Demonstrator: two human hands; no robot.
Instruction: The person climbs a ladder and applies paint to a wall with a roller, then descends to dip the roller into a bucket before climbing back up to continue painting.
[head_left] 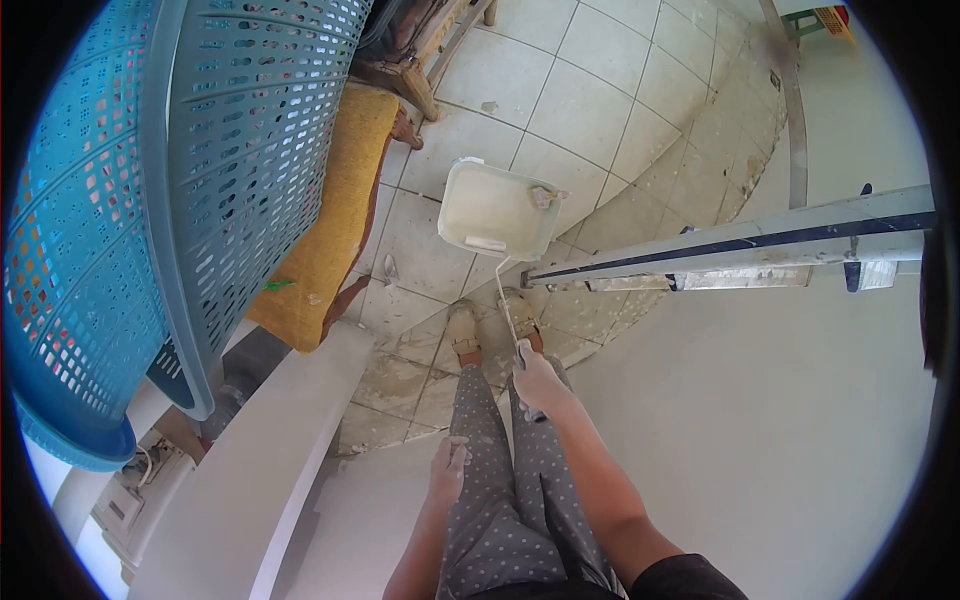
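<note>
My right hand (540, 382) is closed around the handle of a small paint roller (486, 243), whose thin wire frame reaches forward. The roller head lies inside a pale plastic tub (548, 232) at its near side. Whitish paint (490, 208) appears to fill the tub's bottom. A small crumpled piece (545, 196) that I cannot identify sits at the tub's right side. My left hand (450, 468) hangs beside my left thigh, its fingers curled in, with nothing visible in them. Both hands carry white smears.
Blue plastic baskets (250, 130) rise at left beside a yellow-covered bench (345, 190). A ladder (740, 245) stands at right, its foot near my shoes. A white ledge (250, 440) lies lower left. The tiled floor (590, 110) is splattered, with a wooden stool (410, 80) at top.
</note>
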